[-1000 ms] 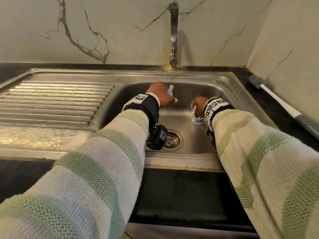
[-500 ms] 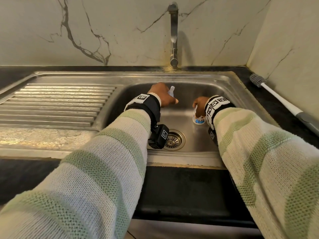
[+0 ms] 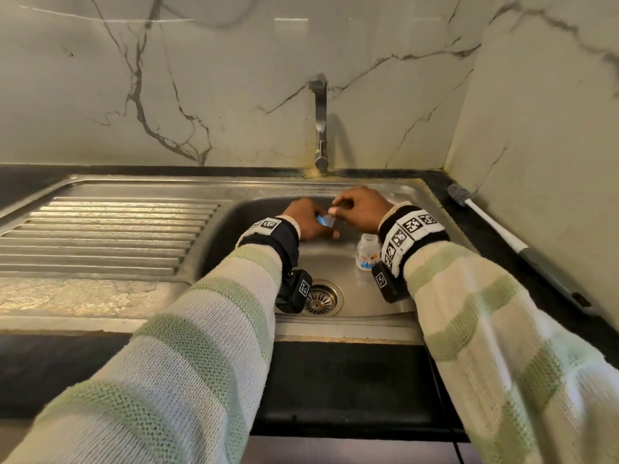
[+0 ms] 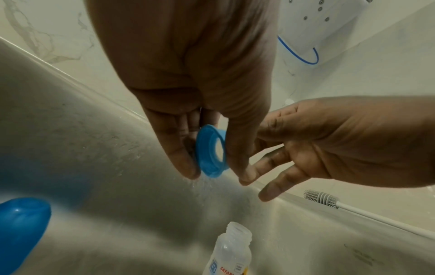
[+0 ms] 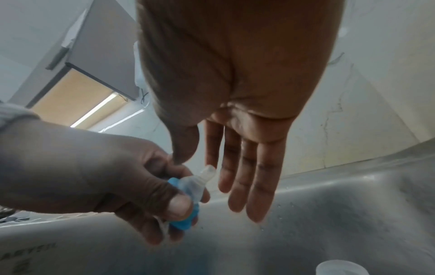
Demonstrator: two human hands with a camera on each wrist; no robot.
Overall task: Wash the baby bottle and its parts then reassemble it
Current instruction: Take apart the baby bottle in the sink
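My left hand (image 3: 308, 222) hovers over the sink basin (image 3: 355, 296) and grips a blue collar ring (image 4: 209, 150) between thumb and fingers. A clear teat (image 5: 200, 180) sticks out of the ring toward my right hand (image 3: 361, 209). That hand's thumb and forefinger pinch the teat's tip, while its other fingers (image 5: 259, 176) stay straight. The clear bottle (image 3: 367, 251) stands upright on the sink floor below my right wrist, neck open, with no hand touching it. A blue rounded piece (image 4: 21, 228) lies on the sink floor in the left wrist view.
A tap (image 3: 321, 125) rises behind the basin, with the drain (image 3: 321, 299) near its front. A ridged draining board (image 3: 100, 236) lies to the left. A white bottle brush (image 3: 502, 236) rests on the dark counter at the right, along the wall.
My right hand let go of the bottle, which now stands alone in the sink, and moved up and left to the teat. My left hand stayed over the basin with the ring.
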